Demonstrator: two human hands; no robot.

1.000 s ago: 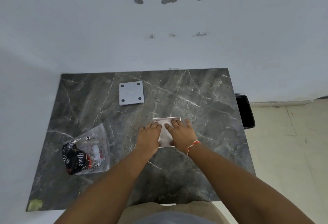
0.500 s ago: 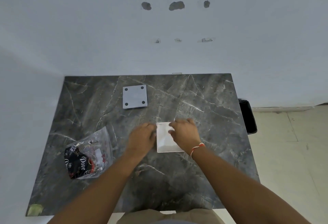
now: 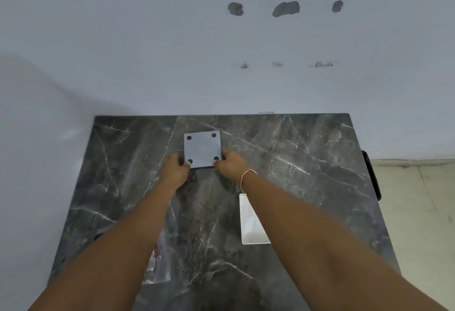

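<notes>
A grey square plate (image 3: 202, 149) with a black dot in each corner lies at the back of the dark marble table (image 3: 307, 167). My left hand (image 3: 175, 170) grips its near left corner. My right hand (image 3: 230, 165), with a red and white thread on the wrist, grips its near right corner. A white square tray (image 3: 248, 224) lies nearer to me on the table, partly hidden under my right forearm.
A clear plastic bag (image 3: 157, 261) with small packets lies at the front left, mostly hidden by my left forearm. A black bin (image 3: 371, 177) stands beside the table's right edge. The wall runs along the table's back and left sides.
Both hands have left the white tray and reached forward to the grey plate, which they now grip at its near corners. The tray stays on the table.
</notes>
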